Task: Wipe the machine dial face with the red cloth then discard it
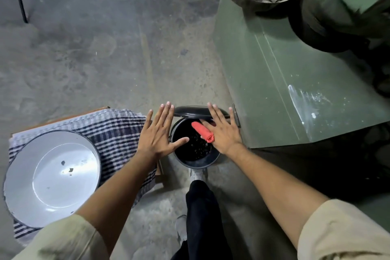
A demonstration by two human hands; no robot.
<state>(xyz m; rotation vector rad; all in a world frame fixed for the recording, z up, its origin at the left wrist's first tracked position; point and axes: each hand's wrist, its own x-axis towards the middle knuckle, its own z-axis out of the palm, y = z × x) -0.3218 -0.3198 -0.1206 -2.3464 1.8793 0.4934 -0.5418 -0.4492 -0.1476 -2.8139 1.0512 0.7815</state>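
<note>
The red cloth (203, 132) is rolled up and lies partly under the right hand (223, 131), over the open mouth of the black pedal bin (195, 161). Whether the fingers touch the cloth, I cannot tell. Both hands are flat with fingers spread wide; the left hand (158, 133) holds nothing. The raised lid (191, 110) is partly hidden behind the fingertips. The green machine (274, 69) stands close on the right, the bare concrete floor (95, 48) is ahead, and a white basin (51, 177) is on the left.

Dim, even overhead light; soft shadows; mild glare on the white basin (52, 177); wide-angle bending and blur toward edges.
</note>
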